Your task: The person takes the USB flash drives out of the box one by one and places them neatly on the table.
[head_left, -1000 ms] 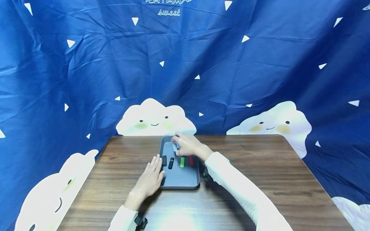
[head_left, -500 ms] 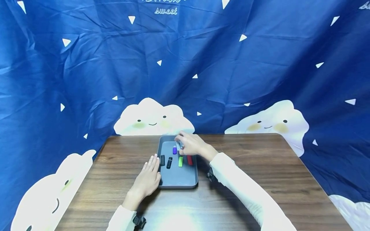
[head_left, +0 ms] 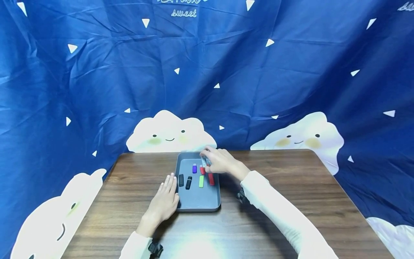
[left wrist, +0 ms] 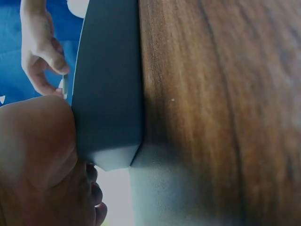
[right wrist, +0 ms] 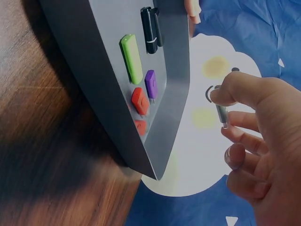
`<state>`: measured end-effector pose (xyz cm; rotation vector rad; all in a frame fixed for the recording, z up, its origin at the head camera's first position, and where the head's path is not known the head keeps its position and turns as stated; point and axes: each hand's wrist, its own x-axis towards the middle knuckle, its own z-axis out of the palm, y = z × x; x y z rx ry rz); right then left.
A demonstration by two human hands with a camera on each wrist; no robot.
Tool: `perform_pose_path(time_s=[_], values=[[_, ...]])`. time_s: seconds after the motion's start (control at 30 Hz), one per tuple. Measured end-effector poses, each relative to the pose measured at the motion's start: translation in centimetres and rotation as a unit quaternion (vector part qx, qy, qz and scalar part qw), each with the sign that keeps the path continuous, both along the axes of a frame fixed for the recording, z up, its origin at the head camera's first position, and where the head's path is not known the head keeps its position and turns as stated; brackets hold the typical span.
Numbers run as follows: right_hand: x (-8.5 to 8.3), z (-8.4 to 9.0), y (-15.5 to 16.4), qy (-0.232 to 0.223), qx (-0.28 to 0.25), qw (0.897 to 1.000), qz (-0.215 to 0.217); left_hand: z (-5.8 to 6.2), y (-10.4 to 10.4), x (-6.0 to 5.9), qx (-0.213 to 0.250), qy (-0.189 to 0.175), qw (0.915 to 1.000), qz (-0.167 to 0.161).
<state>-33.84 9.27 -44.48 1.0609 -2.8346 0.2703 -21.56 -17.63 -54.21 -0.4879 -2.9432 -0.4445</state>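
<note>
Pinching a small silver stick [right wrist: 221,114] in my right hand [head_left: 219,161], I braced the grey tray [head_left: 198,199] of coloured drives with flat left hand [head_left: 164,202] on the desk [head_left: 291,194].

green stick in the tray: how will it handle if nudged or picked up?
The green stick looks like a rigid, smooth plastic bar, so probably stiff and light. It lies flat on the grey tray, so it should slide rather than roll. Its low profile and the neighbouring red stick may make pinching fiddly.

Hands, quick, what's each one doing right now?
Left hand: open, fingers straight, resting against the gray tray's left edge.
Right hand: pinching a small silvery piece above the tray's far end.
</note>
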Motion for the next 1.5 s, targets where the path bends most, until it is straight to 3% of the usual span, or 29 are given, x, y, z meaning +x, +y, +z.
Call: perform_pose_path(time_s=[0.3,0.63,1.0,1.5], values=[[0.3,0.1,1.2,-0.008,-0.003,1.000,-0.014,0.3,0.1,0.4,0.026,0.006,0.9996,-0.012],[0.5,0.9,2.7,0.003,-0.007,1.000,-0.018,0.3,0.2,0.3,0.012,0.012,0.9998,-0.008],[0.6,1.2,4.3,0.024,-0.014,0.999,-0.025,1.1,0.5,0.8,-0.001,-0.006,1.0000,0.001],[0.6,1.8,6.5,0.026,-0.025,0.998,-0.042,0.5,0.4,0.4,-0.007,0.000,1.0000,-0.002]])
